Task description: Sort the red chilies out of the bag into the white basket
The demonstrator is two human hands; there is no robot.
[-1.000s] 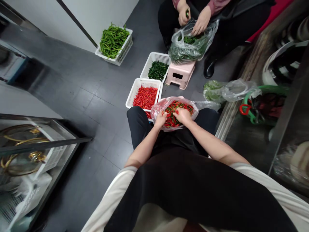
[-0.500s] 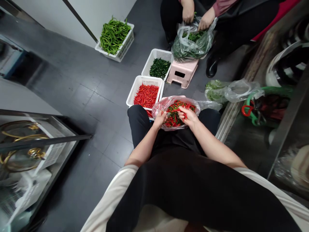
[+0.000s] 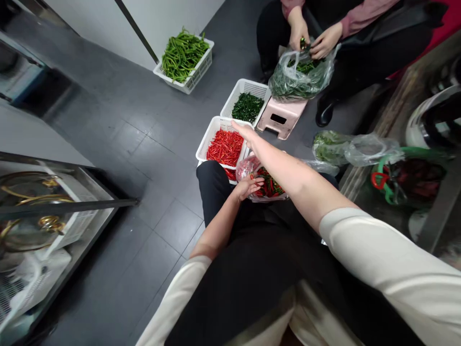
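Red chilies (image 3: pixel 225 148) in basket (image 3: pixel 219 124), pointing mixed ways, long axes crossed

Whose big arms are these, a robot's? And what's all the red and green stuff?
No robot: a camera on a person's head looks down at that person's own arms. The left hand is at a plastic bag of red chillies. The right hand is over a white basket of red ones; I can't tell what either holds. On the floor, a second basket has dark green chillies and a third has long green peppers. The hands at the top are another person's, at another bag.
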